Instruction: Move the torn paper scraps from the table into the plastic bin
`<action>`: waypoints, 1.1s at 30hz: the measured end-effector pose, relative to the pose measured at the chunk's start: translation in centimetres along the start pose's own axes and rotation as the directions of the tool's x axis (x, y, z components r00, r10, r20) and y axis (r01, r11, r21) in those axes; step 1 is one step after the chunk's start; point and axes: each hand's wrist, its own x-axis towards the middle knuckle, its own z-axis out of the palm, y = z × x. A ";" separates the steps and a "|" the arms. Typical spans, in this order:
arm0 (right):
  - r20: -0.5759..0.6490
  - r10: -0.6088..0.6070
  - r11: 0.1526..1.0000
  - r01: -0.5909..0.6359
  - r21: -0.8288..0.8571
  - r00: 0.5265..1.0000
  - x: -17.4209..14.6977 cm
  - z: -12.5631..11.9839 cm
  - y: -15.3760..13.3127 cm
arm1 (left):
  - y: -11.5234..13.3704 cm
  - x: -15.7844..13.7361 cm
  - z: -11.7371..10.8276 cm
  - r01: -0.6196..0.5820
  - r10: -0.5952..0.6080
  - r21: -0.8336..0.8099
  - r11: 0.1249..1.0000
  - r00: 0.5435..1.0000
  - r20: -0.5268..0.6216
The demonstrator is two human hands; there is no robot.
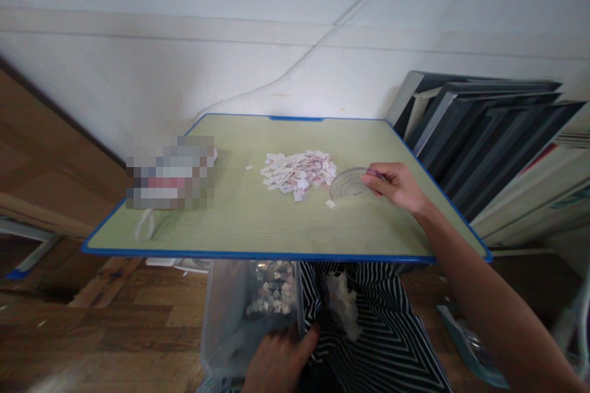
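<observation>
Here, protractor (346, 183) in right hand (397, 185), scale (338, 182) illegible.

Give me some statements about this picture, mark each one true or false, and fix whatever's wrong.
1. The right hand holds a clear plastic half-round protractor. True.

2. A heap of small whitish paper-like pieces lies on the pale green tabletop with blue edging. True.

3. Every small piece lies within the heap. False: at least two lie apart from it on the tabletop.

4. The left hand is below the tabletop's front edge, by a translucent plastic bin. True.

5. The bin stands on top of the tabletop. False: it is lower down, below the front edge.

6. Both hands hold the protractor. False: only the right hand does.
</observation>
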 end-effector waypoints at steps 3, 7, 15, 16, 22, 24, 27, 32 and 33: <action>0.054 -0.007 0.999 0.009 -0.033 0.999 0.1 0.1 -0.1 | 0.2 -0.1 -0.1 0.029 -0.028 0.020 0.999 0.999 -0.021; 0.125 0.002 1.000 0.002 -0.031 0.992 0.2 0.0 0.0 | 0.2 -0.1 -0.4 0.001 -0.001 -0.002 1.000 1.000 0.025; 0.606 0.001 0.966 -0.158 0.205 0.796 -0.1 -0.1 0.8 | -0.2 0.2 -0.2 -0.009 0.010 -0.042 0.999 1.000 0.025; 0.636 -0.002 0.961 -0.175 0.216 0.772 -0.1 -0.1 0.8 | -0.2 0.1 -0.2 -0.006 0.007 -0.041 0.999 1.000 0.024; 0.673 -0.016 0.944 -0.210 0.253 0.740 0.0 -0.3 0.8 | 0.2 -0.1 -0.2 0.023 -0.023 0.004 1.000 1.000 0.007; 0.692 -0.025 0.945 -0.208 0.251 0.722 0.0 -0.4 0.6 | 0.4 -0.2 -0.3 0.034 -0.034 0.008 0.999 0.999 -0.003; 0.744 -0.023 0.956 -0.202 0.211 0.668 -0.1 -0.6 0.3 | 0.4 -0.4 -0.3 0.035 -0.035 0.009 0.999 0.999 -0.002; 0.699 -0.024 0.950 -0.202 0.240 0.714 -0.1 -0.6 0.1 | -0.1 -0.1 0.0 -0.003 0.003 -0.022 1.000 1.000 -0.003; 0.622 -0.002 0.943 -0.206 0.262 0.783 -0.1 -0.5 0.2 | -0.2 0.0 0.1 -0.006 0.006 -0.022 1.000 1.000 -0.002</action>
